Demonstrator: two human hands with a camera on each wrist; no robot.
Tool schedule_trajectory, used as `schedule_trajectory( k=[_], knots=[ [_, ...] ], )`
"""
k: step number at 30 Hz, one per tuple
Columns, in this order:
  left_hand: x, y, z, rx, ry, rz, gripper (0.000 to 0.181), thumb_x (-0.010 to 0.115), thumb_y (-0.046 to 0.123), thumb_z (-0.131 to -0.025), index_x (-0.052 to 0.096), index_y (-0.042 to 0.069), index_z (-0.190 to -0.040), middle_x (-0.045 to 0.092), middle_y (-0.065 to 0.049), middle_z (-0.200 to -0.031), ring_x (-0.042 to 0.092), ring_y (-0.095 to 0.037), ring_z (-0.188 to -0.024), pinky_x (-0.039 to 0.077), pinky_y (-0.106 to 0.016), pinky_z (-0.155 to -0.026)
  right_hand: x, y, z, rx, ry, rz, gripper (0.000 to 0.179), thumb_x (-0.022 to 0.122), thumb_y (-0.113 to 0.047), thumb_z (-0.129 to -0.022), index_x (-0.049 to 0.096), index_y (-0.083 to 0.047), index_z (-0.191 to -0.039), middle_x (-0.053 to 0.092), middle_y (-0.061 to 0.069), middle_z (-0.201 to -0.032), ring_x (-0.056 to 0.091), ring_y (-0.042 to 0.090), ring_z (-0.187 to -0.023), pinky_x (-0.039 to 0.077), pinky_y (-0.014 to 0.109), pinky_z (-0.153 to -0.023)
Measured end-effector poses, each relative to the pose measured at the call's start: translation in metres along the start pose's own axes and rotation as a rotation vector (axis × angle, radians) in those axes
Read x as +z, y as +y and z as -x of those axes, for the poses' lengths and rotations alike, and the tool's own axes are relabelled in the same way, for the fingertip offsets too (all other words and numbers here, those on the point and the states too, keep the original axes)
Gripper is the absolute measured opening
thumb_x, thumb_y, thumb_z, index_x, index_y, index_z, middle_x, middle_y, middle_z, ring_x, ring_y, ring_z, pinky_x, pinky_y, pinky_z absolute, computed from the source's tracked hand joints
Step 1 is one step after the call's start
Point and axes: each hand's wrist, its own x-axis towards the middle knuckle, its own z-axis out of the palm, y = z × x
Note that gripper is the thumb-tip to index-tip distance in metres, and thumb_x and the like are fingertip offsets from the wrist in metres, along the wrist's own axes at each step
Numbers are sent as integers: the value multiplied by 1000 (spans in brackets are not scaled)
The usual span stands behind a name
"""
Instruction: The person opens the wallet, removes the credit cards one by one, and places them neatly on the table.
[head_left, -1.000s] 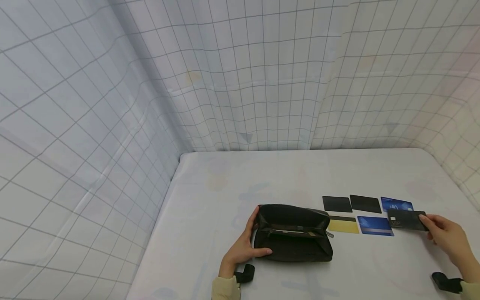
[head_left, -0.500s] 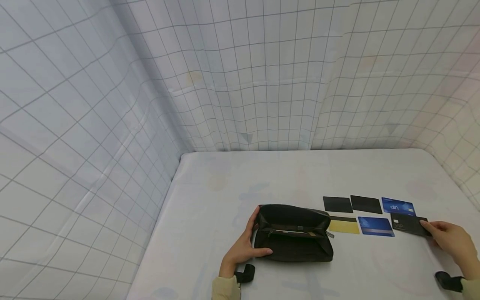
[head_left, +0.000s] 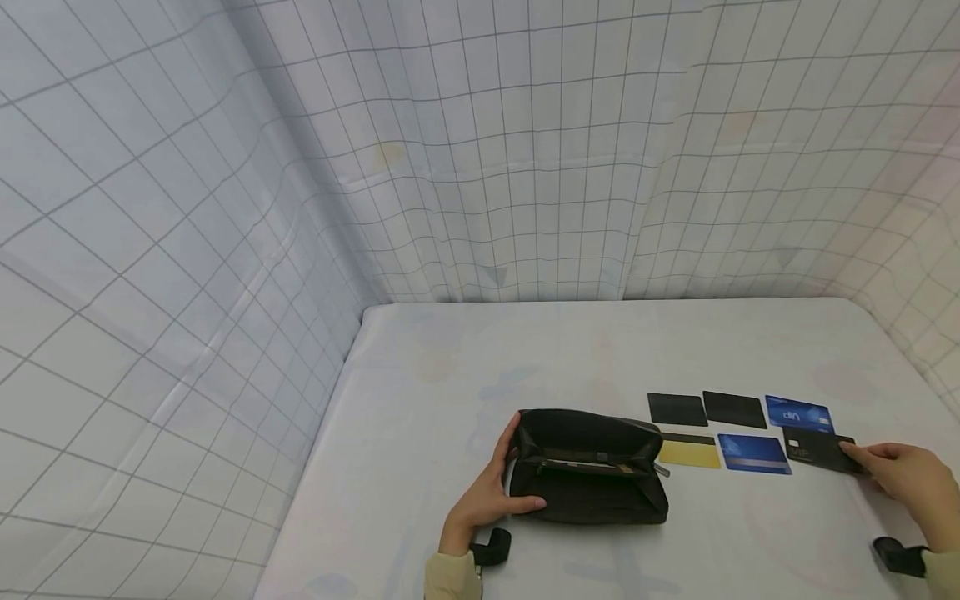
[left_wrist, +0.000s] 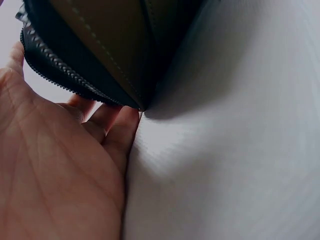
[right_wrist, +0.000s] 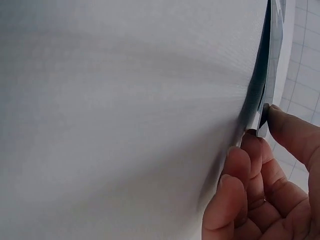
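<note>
A black zip wallet (head_left: 592, 502) lies spread wide on the white table, its zip pull at the right end. My left hand (head_left: 482, 498) grips its left end, thumb on the front side and fingers round the back; the left wrist view has the fingers against the zipped edge (left_wrist: 65, 70). Off to the right, my right hand (head_left: 909, 482) pinches the right end of a black card marked VIP (head_left: 816, 448). In the right wrist view, thumb and fingers meet on the card's edge (right_wrist: 272, 75), close over the table.
Two black cards (head_left: 677, 409) and a blue card (head_left: 798, 413) form the back row. In front lie a yellow card with a dark stripe (head_left: 690, 452), beside the wallet, and another blue card (head_left: 753, 454). Grid-patterned white curtains (head_left: 525, 167) enclose the table.
My right hand has drawn the VIP card slightly right and towards me, uncovering more of the blue card behind it. My left hand and the wallet stay put.
</note>
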Motion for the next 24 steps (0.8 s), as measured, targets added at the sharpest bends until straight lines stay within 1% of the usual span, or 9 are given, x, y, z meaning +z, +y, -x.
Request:
schedule_trajectory(
  k=[3, 7, 9, 12, 16, 22, 24],
  knots=[
    [0, 7, 0, 1, 0, 6, 114, 79, 12, -78, -5, 31, -153, 4, 0, -157, 26, -24, -137, 22, -57, -104, -3, -7, 8, -2, 0, -3, 64, 60, -39, -93, 49, 22, -109, 55, 30, -87, 52, 27, -67, 41, 28, -51],
    [0, 26, 2, 3, -12, 15, 112, 77, 8, -79, -5, 24, -154, 3, -7, -157, 26, -29, -136, 21, -58, -104, -3, -8, 9, -3, -1, -10, 65, 60, -41, -93, 50, 22, -107, 54, 27, -84, 51, 26, -66, 40, 27, -49],
    [-1, 35, 3, -2, -20, 11, 111, 77, 9, -80, -5, 22, -154, 2, -8, -157, 26, -30, -136, 21, -58, -104, -3, -7, 8, -5, -4, -11, 65, 60, -41, -93, 49, 21, -107, 54, 26, -83, 51, 26, -66, 40, 27, -49],
    [-1, 39, 3, -6, -26, 8, 110, 76, 9, -81, -6, 19, -154, 2, -9, -157, 26, -31, -136, 21, -58, -104, -2, -6, 5, 0, -6, -11, 65, 60, -42, -93, 50, 21, -107, 53, 26, -83, 51, 25, -65, 39, 26, -48],
    [-1, 34, 2, 11, -20, 6, 111, 77, 10, -80, -5, 21, -154, 4, -7, -157, 26, -30, -136, 22, -57, -104, -1, -4, 2, 15, -10, -10, 64, 59, -41, -93, 49, 20, -108, 53, 27, -85, 51, 27, -66, 39, 26, -48],
    [0, 6, 0, 12, -7, -16, 114, 79, 14, -79, -6, 30, -153, 1, 1, -158, 24, -24, -138, 21, -57, -105, 1, 1, -3, 23, -13, -10, 63, 59, -41, -93, 49, 20, -108, 52, 28, -87, 51, 28, -69, 41, 29, -51],
    [0, 1, 0, 10, -5, -14, 114, 80, 16, -79, -6, 32, -153, 1, 3, -158, 24, -22, -138, 21, -57, -105, 2, 2, -4, 27, -13, -14, 63, 59, -41, -93, 49, 19, -108, 52, 27, -87, 51, 28, -70, 42, 30, -52]
  ],
)
